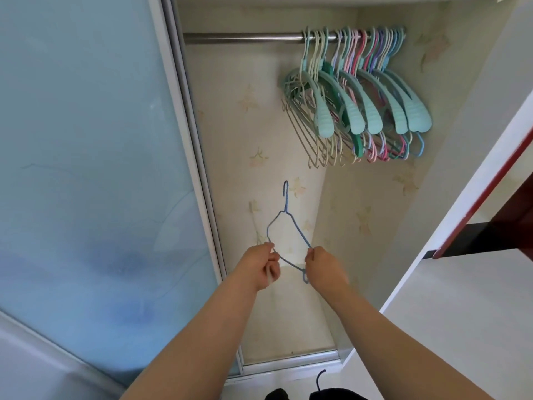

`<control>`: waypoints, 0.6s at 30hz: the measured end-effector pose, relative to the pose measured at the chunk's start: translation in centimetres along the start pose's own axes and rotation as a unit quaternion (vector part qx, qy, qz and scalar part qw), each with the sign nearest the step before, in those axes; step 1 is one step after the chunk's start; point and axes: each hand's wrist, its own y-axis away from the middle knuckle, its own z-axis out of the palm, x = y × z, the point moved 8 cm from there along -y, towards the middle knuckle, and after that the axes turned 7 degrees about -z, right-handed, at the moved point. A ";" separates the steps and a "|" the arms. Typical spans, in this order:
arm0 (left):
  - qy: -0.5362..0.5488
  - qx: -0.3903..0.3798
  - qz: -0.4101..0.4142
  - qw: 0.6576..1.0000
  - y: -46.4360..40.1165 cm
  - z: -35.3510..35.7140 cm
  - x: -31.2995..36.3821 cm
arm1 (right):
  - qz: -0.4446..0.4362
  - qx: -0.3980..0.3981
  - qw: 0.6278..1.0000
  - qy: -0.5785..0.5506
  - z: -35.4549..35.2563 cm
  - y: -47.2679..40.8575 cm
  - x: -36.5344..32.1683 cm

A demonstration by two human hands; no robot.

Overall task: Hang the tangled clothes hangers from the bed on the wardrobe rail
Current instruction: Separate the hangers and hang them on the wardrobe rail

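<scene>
Inside open wardrobe; blue wire hanger (284, 226) held low, well below the rail (242, 38), hook pointing up toward it.

Left hand (261, 265) pinching hanger's left shoulder corner, fingers curled round the wire; right hand (324, 265) gripping right end, fingers likewise closed on the wire; a small loop of wire showing just below right-hand knuckles. Something pale in left palm, too blurred to name.

Rail steel, bare along its left stretch; right stretch crowded with hung hangers (357, 93), mint, pink, purple, cream, packed touching each other. Frosted sliding door (86, 168) to the left; papered back wall (259, 125) behind.

Handling, as judged: thin wire, probably very light; springy, likely to flex or twist under uneven pull; coating looks smooth, so possibly slippery in a loose pinch; not fragile. Best hold probably at neck just under hook, or one shoulder with other hand steadying; both ends gripped gives control but leaves hook free to swing. Hook small and narrow, needing square approach over rail. Bare left stretch of rail likely easiest landing; near the bunch, risk of snagging on neighbours.
</scene>
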 end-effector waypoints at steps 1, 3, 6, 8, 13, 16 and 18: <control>-0.022 0.013 0.011 1.000 0.0 -0.8 0.6 | 0.003 0.011 1.000 0.027 -0.5 -0.1 0.6; -0.071 0.025 0.034 0.997 0.5 -1.8 1.9 | 0.001 0.021 0.997 0.076 -1.2 -0.2 1.7; -0.072 0.018 0.086 0.993 1.4 -2.1 4.2 | -0.026 0.045 0.992 0.118 -2.1 -0.5 0.8; -0.041 -0.014 0.112 0.993 2.3 -1.2 5.8 | -0.061 0.081 0.986 0.129 -3.0 -1.0 -1.4; -0.019 -0.062 0.187 0.980 4.7 1.9 10.7 | -0.154 0.179 0.967 0.098 -7.2 -1.3 -8.3; -0.069 -0.056 0.270 0.959 7.2 4.1 14.1 | -0.199 0.235 0.950 0.060 -10.9 -1.1 -11.9; -0.094 -0.052 0.326 0.939 8.8 5.7 16.3 | -0.209 0.273 0.938 0.049 -13.3 -1.5 -13.7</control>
